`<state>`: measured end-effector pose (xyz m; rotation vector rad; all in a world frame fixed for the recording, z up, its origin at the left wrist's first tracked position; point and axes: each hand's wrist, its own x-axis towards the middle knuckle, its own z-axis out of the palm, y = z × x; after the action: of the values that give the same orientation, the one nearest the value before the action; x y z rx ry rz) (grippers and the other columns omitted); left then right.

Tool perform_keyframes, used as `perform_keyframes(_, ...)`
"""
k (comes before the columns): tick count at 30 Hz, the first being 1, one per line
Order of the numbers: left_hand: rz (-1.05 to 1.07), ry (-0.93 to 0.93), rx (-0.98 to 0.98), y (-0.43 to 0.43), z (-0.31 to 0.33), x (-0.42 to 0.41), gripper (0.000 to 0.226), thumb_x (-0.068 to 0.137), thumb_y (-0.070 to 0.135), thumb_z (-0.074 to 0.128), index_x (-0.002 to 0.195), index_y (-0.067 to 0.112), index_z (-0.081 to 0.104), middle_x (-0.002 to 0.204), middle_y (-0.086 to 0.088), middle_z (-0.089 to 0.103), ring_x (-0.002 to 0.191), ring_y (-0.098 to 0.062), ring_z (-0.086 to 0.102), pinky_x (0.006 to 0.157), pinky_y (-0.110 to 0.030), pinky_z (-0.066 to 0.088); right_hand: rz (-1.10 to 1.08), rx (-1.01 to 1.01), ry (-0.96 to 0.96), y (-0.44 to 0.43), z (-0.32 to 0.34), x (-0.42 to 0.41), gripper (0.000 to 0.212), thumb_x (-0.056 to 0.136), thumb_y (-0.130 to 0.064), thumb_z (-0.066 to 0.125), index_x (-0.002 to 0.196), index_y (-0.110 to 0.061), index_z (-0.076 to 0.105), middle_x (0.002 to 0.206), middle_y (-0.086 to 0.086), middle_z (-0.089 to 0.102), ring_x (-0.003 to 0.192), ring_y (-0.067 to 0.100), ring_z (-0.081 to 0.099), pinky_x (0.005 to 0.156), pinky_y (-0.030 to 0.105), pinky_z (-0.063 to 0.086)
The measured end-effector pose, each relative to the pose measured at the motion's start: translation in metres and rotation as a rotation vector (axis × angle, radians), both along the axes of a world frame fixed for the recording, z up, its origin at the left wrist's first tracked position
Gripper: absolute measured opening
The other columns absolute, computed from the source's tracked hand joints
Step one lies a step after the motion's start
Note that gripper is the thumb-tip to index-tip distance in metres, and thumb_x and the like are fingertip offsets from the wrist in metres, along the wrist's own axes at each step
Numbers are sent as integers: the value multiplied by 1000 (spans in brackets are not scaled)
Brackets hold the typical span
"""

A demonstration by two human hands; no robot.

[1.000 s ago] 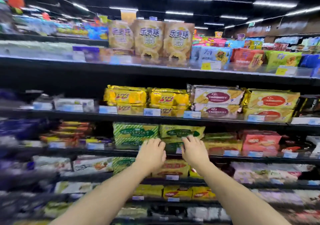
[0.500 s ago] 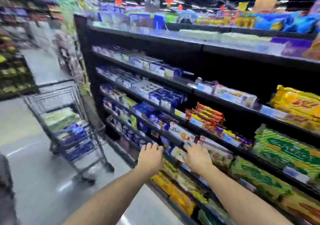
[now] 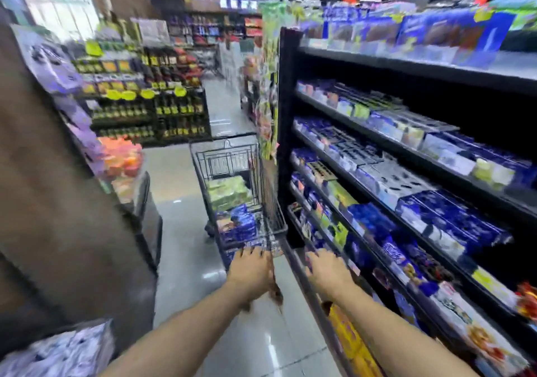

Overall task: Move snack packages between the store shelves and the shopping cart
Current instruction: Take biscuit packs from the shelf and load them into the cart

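A wire shopping cart (image 3: 200, 170) stands in the aisle just left of the black snack shelves (image 3: 377, 155). Green packages (image 3: 228, 192) lie in its far half and blue packages (image 3: 236, 225) in its near half. My left hand (image 3: 251, 266) is stretched out toward the cart's near end, fingers extended, holding nothing. My right hand (image 3: 327, 266) reaches forward beside it, in front of the lower shelf edge, fingers spread and empty. The frame is blurred by motion, so I cannot tell whether either hand touches the cart.
Shelves on the right hold several rows of blue and white snack packages (image 3: 436, 222), with yellow ones (image 3: 351, 339) at the bottom. A brown display stand (image 3: 66, 216) fills the left. Bottle racks (image 3: 151, 109) stand across the aisle, and grey floor (image 3: 186, 260) runs beside the cart.
My view has swung left from the green and yellow packages on the shelf to the cart. Both empty hands left the shelf and now reach toward the cart's near end.
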<state>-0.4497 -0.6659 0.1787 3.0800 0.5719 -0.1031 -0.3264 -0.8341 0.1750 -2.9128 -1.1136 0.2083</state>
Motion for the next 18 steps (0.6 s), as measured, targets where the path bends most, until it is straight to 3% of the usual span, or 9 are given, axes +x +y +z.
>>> perform_keyframes(11,252,20,-74,206,-24,38,30,97,30,39,122,21,53,124,-6,64,117,-30,56,99,-40,39,271,-53,110,242,-23,92,44,100,-43,43,138,-24,50,132,7,55,121,30,54,98,43,44)
perform_keyframes(18,259,87,-97,336,-43,82,26,96,20,41,117,17,55,120,-9,66,112,-35,61,89,-40,46,238,-150,185,376,-45,137,40,100,-43,43,136,-27,50,132,7,56,121,30,55,96,41,45)
